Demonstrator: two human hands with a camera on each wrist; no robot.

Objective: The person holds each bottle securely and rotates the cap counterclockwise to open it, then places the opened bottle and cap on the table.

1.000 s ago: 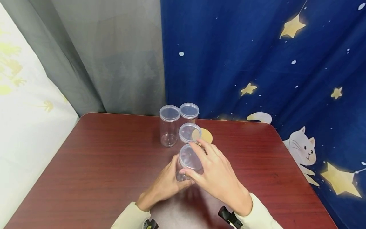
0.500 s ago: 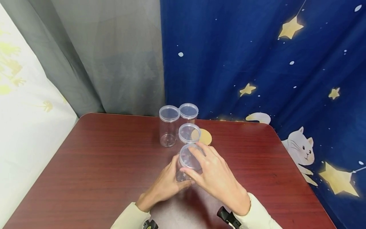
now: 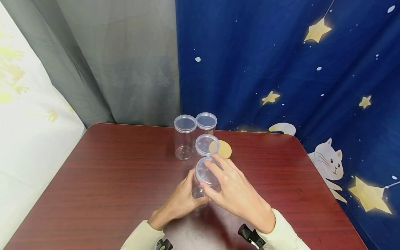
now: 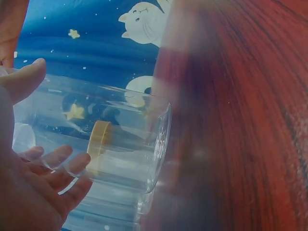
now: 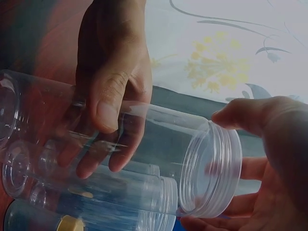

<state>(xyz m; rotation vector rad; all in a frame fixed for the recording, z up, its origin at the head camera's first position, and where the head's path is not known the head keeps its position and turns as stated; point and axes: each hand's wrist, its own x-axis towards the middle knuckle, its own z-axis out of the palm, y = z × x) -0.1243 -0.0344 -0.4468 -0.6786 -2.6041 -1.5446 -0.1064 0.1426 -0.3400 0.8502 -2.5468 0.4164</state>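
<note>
A clear, tall plastic jar (image 5: 163,149) with a ridged translucent screw lid (image 5: 224,168) is held upright just in front of me. My left hand (image 3: 179,201) grips its body, thumb on the near side and fingers round the other side. My right hand (image 3: 239,192) holds the lid by its edge, with thumb and fingers spread round the rim. In the left wrist view the base of the jar (image 4: 161,144) is close over the table. Right behind it stands another clear lidded jar (image 3: 207,145).
Two more clear lidded jars, one at the left (image 3: 185,139) and one at the back (image 3: 206,121), stand near the far table edge. A round tan lid (image 3: 225,149) shows beside them. Curtains hang behind the red-brown table (image 3: 125,173).
My right thumb and fingers have shifted slightly round the lid. The held jar's lower part shows a little lower between my hands. The other jars stay in place.
</note>
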